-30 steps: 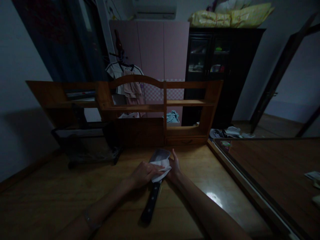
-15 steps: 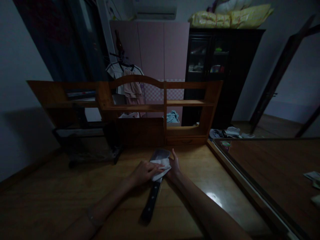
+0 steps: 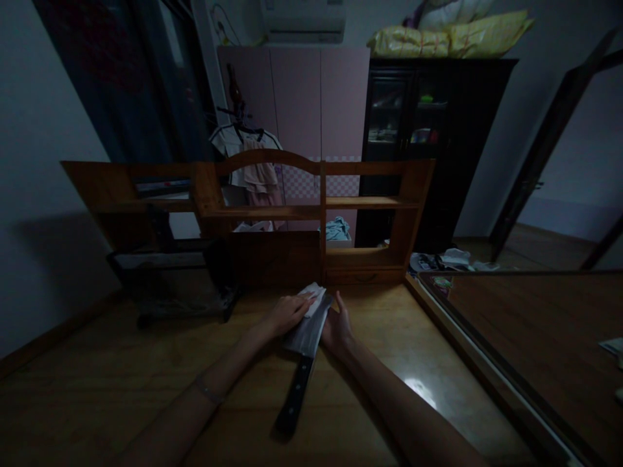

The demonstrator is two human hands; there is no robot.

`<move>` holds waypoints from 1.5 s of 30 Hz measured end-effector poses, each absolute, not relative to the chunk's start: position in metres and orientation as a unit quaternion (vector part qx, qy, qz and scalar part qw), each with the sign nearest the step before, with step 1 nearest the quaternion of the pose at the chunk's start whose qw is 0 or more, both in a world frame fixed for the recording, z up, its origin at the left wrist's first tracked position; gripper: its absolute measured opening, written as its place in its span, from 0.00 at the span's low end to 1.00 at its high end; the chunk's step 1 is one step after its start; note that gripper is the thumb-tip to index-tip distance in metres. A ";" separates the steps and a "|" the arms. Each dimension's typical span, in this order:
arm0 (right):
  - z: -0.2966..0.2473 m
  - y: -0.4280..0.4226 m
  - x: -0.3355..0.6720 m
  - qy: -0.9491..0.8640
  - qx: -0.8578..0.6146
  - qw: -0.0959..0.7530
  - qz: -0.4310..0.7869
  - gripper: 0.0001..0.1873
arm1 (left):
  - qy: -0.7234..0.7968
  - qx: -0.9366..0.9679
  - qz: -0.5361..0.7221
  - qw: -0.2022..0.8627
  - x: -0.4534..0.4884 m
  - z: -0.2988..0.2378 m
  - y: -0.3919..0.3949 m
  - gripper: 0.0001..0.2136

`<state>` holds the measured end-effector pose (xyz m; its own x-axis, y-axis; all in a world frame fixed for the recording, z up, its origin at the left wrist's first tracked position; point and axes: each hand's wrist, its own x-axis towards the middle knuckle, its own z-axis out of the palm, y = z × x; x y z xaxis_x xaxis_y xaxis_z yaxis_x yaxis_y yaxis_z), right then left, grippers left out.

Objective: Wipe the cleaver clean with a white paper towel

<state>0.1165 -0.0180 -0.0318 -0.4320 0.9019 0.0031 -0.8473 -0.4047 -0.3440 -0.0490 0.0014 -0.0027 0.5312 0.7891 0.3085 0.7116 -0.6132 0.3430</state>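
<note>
A cleaver (image 3: 302, 338) with a broad grey blade and a black riveted handle lies between my hands, its handle toward me. My left hand (image 3: 286, 315) presses a crumpled white tissue or cloth (image 3: 315, 299) onto the far part of the blade, fingers laid together over it. At the blade's right edge is my right hand (image 3: 339, 329), thumb raised and apart from the blade. Its other fingers are largely hidden behind and under the blade, where they seem to support it.
The wooden desk (image 3: 233, 402) has a shelf unit (image 3: 322, 214) along its back. At the left stands a dark-framed, box-like object (image 3: 170, 279). A raised edge (image 3: 467, 353) runs along the right, with a brown surface (image 3: 530, 311) beyond it.
My left hand and the white cloth have slid away from me along the blade, from near the handle toward the far end. More blade shows near the handle. My right hand stays nearly still.
</note>
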 end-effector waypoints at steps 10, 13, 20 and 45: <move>-0.037 -0.012 0.116 -0.082 -0.075 0.586 0.803 0.13 | 0.367 0.907 0.203 0.027 0.016 -0.007 -0.010 0.26; -0.039 -0.010 0.115 -0.076 -0.077 0.591 0.800 0.14 | 0.366 0.908 0.194 0.060 0.015 -0.005 -0.011 0.26; -0.037 -0.012 0.114 -0.078 -0.087 0.578 0.808 0.16 | 0.326 0.900 0.226 0.182 -0.015 0.001 -0.007 0.24; -0.025 -0.021 0.118 -0.096 -0.086 0.556 0.821 0.17 | 0.368 0.906 0.198 0.068 -0.009 0.006 -0.003 0.20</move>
